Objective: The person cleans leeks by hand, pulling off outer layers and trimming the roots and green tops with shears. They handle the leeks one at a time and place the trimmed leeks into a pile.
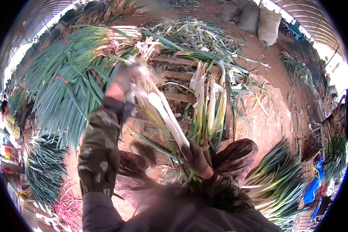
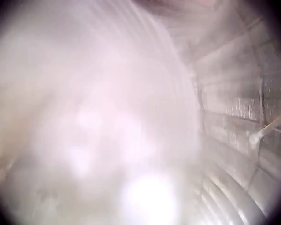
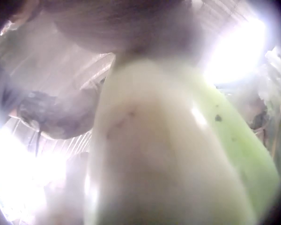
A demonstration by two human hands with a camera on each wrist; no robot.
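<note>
In the head view my gloved right hand (image 1: pixel 195 157) grips a few long green onions (image 1: pixel 168 116), white stalks slanting up and left. Close up in the right wrist view, glove fabric (image 3: pixel 131 23) wraps over a thick white stalk (image 3: pixel 150 140) with a green sheath beside it. Near the root ends is my gloved left hand (image 1: pixel 129 77), blurred by motion. A pale, streaked outer leaf (image 1: pixel 147 102) trails from it along the stalks; its fingers are smeared. A whitish blur (image 2: pixel 107 93) fills most of the left wrist view. More green onions (image 1: pixel 212 104) stand just right of the held ones.
Bundles of green onions (image 1: pixel 65 77) tied with red bands lie at the left. Stripped leaves (image 1: pixel 197 34) pile up ahead, by wooden slats (image 1: pixel 178 75). Loose green onions (image 1: pixel 274 181) lie at the lower right, a brown sheet (image 1: pixel 266 112) above them. Sacks (image 1: pixel 267 27) stand farther back.
</note>
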